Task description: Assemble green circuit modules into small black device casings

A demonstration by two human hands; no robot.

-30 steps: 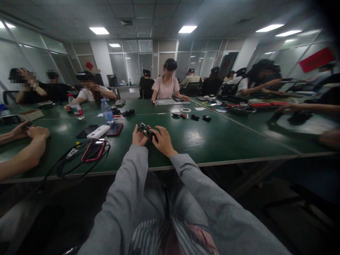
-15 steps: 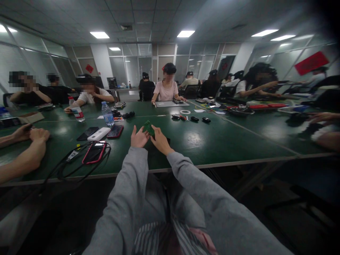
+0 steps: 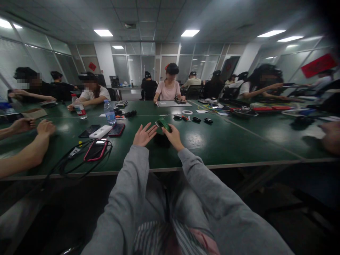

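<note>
My right hand (image 3: 172, 136) grips a small green circuit board (image 3: 164, 124) between thumb and fingers, raised above the table. A pale strip shows along the board's left side. To its left, my left hand (image 3: 144, 135) is turned palm up with the fingers spread, its fingertips close to the board's edge; whether they touch is unclear. Under the board a dark shape (image 3: 161, 140) is on the green table (image 3: 212, 145), too dim to identify.
Left of my hands are a pink-rimmed phone (image 3: 96, 150), black cable (image 3: 62, 161), a white device (image 3: 101, 132), a dark red phone (image 3: 117, 130) and a water bottle (image 3: 109, 112). Ahead are a tape roll (image 3: 187, 112) and small black items (image 3: 196, 119). Another person's hands (image 3: 46, 128) are at left.
My right hand has moved right with the circuit board, which has turned to show more of its face. My left hand has opened wider, apart from the right. The view has shifted slightly.
</note>
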